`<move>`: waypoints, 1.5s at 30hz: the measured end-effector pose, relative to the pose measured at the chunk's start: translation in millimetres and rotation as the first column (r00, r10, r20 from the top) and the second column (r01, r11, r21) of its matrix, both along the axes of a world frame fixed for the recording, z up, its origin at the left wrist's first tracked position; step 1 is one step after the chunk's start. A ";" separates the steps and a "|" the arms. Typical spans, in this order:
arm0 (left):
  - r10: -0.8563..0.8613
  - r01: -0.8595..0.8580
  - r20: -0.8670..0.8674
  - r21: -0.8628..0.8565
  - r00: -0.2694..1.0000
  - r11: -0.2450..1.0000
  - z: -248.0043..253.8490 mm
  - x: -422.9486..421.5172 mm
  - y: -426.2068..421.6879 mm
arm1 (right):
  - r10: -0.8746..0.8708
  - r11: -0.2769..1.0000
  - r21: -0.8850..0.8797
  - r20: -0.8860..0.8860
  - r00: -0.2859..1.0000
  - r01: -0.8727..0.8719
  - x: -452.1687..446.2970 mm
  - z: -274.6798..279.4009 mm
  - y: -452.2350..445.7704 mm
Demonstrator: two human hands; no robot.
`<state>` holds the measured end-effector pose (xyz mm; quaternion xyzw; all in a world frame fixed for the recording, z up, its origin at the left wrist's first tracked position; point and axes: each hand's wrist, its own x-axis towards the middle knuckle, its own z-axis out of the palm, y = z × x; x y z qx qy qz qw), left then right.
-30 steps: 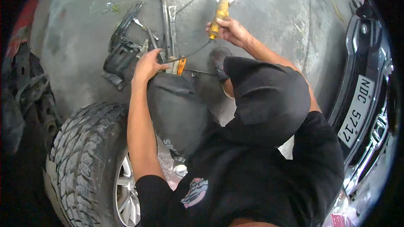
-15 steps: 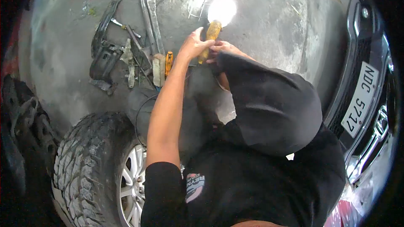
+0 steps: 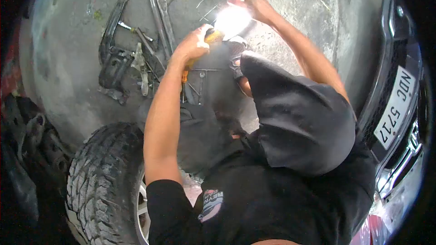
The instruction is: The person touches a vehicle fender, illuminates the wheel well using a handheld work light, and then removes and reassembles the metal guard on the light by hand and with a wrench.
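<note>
My left hand (image 3: 196, 44) is closed around the yellow handle (image 3: 213, 36) of a work light. The light's glowing end (image 3: 233, 21) is washed out by glare and points away from me. My right hand (image 3: 250, 3) is at the far side of the glow, fingers stretched out and apart. Whether they touch the lamp is hidden by the brightness. Thin wire pieces (image 3: 208, 12) show just left of the glow. Under my left wrist lies an orange-handled tool (image 3: 185, 76), partly covered.
On the concrete floor to the left lie a hammer (image 3: 152, 0), a flat metal bar (image 3: 165, 20) and broken black plastic parts (image 3: 113, 66). A tyre (image 3: 104, 186) stands at lower left. A car bumper with a number plate (image 3: 394, 108) is at right. My shoe (image 3: 237, 56) is near the lamp.
My right hand has moved from beside the handle to the far side of the lamp. My left hand and the light have shifted slightly left, with the handle now tilted more sideways.
</note>
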<state>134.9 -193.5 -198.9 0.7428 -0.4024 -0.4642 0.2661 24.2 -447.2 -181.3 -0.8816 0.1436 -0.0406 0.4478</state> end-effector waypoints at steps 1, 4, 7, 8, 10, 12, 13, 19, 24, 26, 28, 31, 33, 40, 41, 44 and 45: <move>-0.005 0.005 0.001 0.004 1.000 1.000 4.7 4.4 -0.4 | 0.082 0.975 -0.216 0.133 0.988 -0.052 12.8 -24.8 -9.2; -0.096 0.095 0.006 0.072 0.995 0.993 24.9 17.6 1.4 | 0.207 0.917 -0.379 0.173 0.963 -0.129 31.5 -59.4 3.5; -0.209 0.207 0.075 0.031 0.975 0.978 43.2 25.4 5.0 | 0.316 0.940 -0.072 -0.190 0.930 -0.334 40.8 -79.2 -2.0; -0.219 0.214 0.074 0.066 0.973 0.975 55.9 27.5 8.8 | 0.358 0.932 0.041 -0.267 0.895 -0.360 43.0 -85.6 -7.9; -0.236 0.228 0.077 0.099 0.969 0.969 58.2 36.6 11.2 | 0.402 0.911 0.237 -0.332 0.853 -0.337 41.2 -93.8 -14.3; -0.348 0.263 0.328 0.277 0.878 0.924 40.7 46.3 13.3 | 0.393 0.901 0.338 -0.371 0.842 -0.272 38.8 -100.7 -20.6; -0.351 0.266 0.326 0.276 0.878 0.923 34.1 50.2 17.3 | 0.351 0.917 0.326 -0.388 0.852 -0.230 33.3 -104.7 -19.7; 0.241 -0.093 0.617 -0.263 0.749 0.960 3.1 45.9 39.9 | 0.013 0.901 0.403 -0.394 0.919 0.160 1.6 -97.5 21.7; 0.881 -0.877 -0.095 -0.190 0.463 0.441 3.4 -36.5 52.1 | -0.059 0.606 0.690 -0.458 0.887 0.396 -22.5 -81.6 49.5; 0.890 -0.925 -0.252 -0.112 0.379 0.362 -33.6 -59.9 58.2 | -0.082 0.484 0.787 -0.394 0.916 0.382 -24.6 -82.5 57.8; 0.882 -0.900 -0.186 -0.141 0.433 0.413 -50.7 -68.0 56.2 | -0.058 0.580 0.748 -0.357 0.932 0.323 -20.6 -98.8 51.3; 0.779 -0.756 0.101 -0.190 0.619 0.626 -51.2 -60.1 58.2 | -0.136 0.740 0.607 -0.288 0.948 0.291 -19.3 -104.1 38.6; 0.850 -0.843 0.016 -0.127 0.526 0.523 -23.6 -40.1 57.9 | -0.147 0.744 0.584 -0.331 0.932 0.325 -19.7 -107.6 27.3; 0.676 -0.799 0.469 0.119 0.568 0.589 -16.3 27.5 118.2 | -0.120 0.775 0.572 -0.284 0.951 0.268 -10.4 -124.7 26.7; 0.642 -0.770 0.458 0.177 0.615 0.613 -43.8 35.5 134.3 | -0.139 0.796 0.526 -0.324 0.936 0.300 -4.6 -117.8 30.5; 0.641 -0.771 0.503 0.083 0.579 0.631 -88.5 51.1 150.3 | -0.076 0.879 0.427 -0.311 0.947 0.211 2.6 -131.1 26.6; 0.641 -0.786 0.527 0.087 0.558 0.613 -77.0 48.4 143.6 | -0.084 0.944 0.263 -0.389 0.917 0.198 6.9 -130.9 27.2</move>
